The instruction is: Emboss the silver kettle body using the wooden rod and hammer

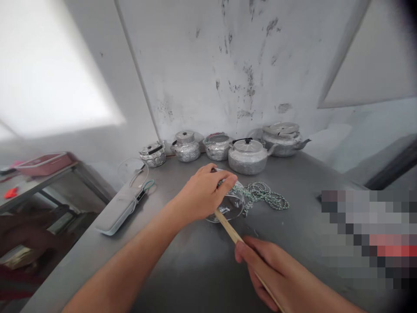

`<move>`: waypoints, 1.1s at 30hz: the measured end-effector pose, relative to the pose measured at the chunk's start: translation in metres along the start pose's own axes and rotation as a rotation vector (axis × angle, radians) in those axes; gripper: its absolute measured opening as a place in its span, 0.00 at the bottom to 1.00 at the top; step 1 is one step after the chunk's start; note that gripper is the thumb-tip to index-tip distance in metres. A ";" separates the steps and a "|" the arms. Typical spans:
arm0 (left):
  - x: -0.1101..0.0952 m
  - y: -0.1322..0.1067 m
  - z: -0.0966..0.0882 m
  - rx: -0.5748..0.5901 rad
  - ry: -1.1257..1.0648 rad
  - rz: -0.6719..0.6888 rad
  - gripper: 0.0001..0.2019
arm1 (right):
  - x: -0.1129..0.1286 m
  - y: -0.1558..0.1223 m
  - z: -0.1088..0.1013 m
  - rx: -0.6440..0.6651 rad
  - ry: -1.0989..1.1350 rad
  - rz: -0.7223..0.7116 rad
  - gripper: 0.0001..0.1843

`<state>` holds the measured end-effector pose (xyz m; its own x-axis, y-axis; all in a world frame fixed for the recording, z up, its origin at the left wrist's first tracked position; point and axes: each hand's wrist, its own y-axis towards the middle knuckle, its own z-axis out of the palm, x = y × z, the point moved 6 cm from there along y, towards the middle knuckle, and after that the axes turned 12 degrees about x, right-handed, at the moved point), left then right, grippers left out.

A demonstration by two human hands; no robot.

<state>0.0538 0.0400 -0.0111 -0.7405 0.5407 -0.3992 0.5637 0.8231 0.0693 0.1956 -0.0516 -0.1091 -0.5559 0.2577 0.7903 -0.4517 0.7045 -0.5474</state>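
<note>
My left hand (210,187) is closed over the top of a small aluminium pot (235,208) that lies tipped, its open mouth facing me. Much of the pot is hidden behind this hand. A wooden stick (230,226) slants up from the lower right; its far end disappears beneath my left hand, at the pot. Lower down, the fingers of my right hand (263,267) are wrapped round the stick. Green and white patterned cord (265,196) runs across the pot and lies in loops on the table to its right.
Behind, several aluminium kettles and pots line the grey table (195,269), among them a lidded kettle (248,157). A grey case (121,208) with a cable lies at left. A pink basket (45,164) stands on a side table. A pixelated patch (368,239) covers the right side.
</note>
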 end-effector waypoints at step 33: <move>-0.003 0.002 -0.002 -0.044 0.025 0.042 0.25 | 0.004 -0.004 0.001 -0.047 0.000 -0.051 0.22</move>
<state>0.0568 0.0405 -0.0076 -0.7256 0.5791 -0.3717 0.5784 0.8059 0.1265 0.1948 -0.0536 -0.1045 -0.5328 0.2211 0.8168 -0.4463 0.7467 -0.4932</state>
